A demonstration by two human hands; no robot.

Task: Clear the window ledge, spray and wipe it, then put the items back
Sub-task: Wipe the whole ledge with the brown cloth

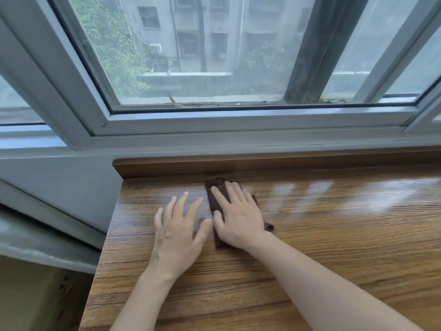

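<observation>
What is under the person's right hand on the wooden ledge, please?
A dark brown cloth lies flat under the right hand on the wooden ledge. Its edges show around the fingers and wrist; its middle is covered by the palm.

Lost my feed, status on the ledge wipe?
Right hand flat on brown cloth, left hand flat beside it. Wooden ledge glossy. Nothing in the way.

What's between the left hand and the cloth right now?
Only a narrow strip of bare wooden ledge separates the left hand from the brown cloth under the right hand, per the head view.
</observation>
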